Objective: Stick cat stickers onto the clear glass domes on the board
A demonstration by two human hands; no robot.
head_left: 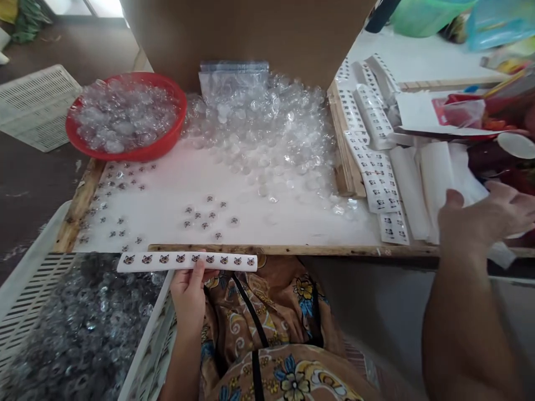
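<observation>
My left hand (191, 283) pinches a white strip of cat-face stickers (161, 260) at the table's front edge, thumb on top. One row of printed faces runs along the strip. My right hand (487, 214) is stretched out at the right, thumb apart from the fingers, over blank white paper strips (434, 178); nothing shows in it. Left of that hand lie more sticker sheets (376, 175) with rows of small faces. Several clear round pieces bearing cat stickers (212, 215) lie on the white tabletop (267, 223), with another group farther left.
A heap of clear plastic pieces (276, 128) covers the table's back, before a cardboard box (251, 33). A red basin (171, 136) holds more. A crate (146, 334) of clear pieces stands below left. A wooden strip (345, 161) edges the right side.
</observation>
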